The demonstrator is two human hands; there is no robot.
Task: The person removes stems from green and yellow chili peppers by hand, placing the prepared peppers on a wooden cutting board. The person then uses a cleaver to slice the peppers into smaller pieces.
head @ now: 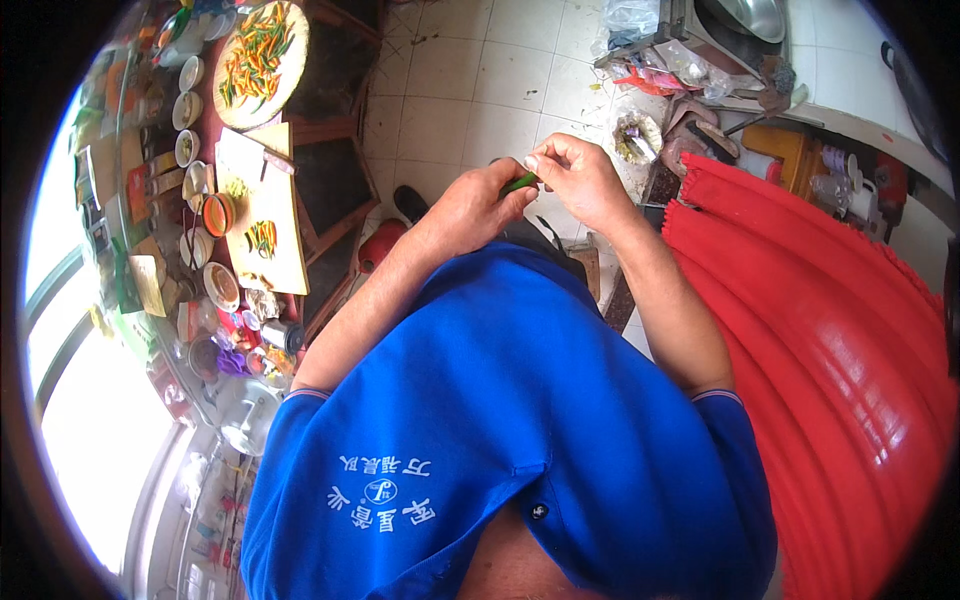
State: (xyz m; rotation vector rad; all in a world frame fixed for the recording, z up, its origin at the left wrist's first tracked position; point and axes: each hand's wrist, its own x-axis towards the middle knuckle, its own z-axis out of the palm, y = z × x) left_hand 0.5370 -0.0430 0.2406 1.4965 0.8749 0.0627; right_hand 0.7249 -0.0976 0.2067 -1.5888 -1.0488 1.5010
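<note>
In front of my body, above the tiled floor, my left hand [484, 206] holds a green chili pepper [519, 184] between thumb and fingers. My right hand [574, 178] pinches at the pepper's upper right end, its thumb and forefinger together; whether it grips a stem there is hidden. To the left, a wooden cutting board [281, 259] bears a knife [279, 160] near its far end and a small pile of green and orange chilies [262, 238]. Beyond the board, a round woven tray [301, 37] holds many orange and green chilies.
Small bowls [187, 110], an orange-rimmed bowl [219, 214] and a steel cup [283, 337] crowd the table's left side. A bin [636, 139] with scraps stands on the floor, right of my hands. A red cloth [810, 300] hangs at the right. Wooden cabinet doors [334, 180] flank the floor.
</note>
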